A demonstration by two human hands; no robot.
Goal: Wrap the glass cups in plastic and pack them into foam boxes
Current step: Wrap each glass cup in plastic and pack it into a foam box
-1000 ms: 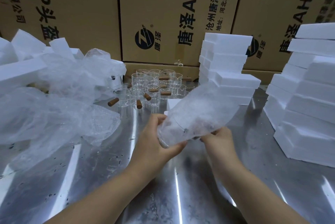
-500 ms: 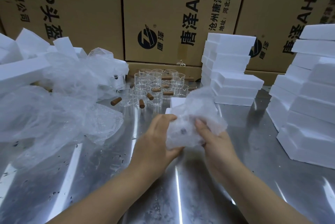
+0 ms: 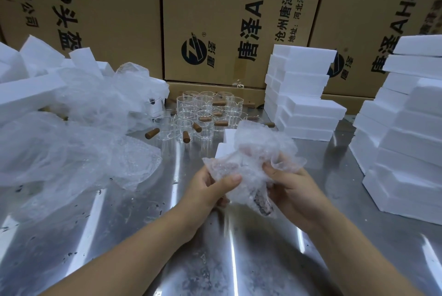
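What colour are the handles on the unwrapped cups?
Brown, wood-like; clearest on the handles in the head view.

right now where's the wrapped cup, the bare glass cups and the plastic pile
wrapped cup [image 3: 253,159]: head view, on the crumpled plastic around it
bare glass cups [image 3: 204,104]: head view, on the wall of a mid-cluster cup
plastic pile [image 3: 71,152]: head view, on the middle of the heap

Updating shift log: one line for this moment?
wrapping | left hand, right hand grip crumpled clear bubble-wrap bundle | brown handle shows inside
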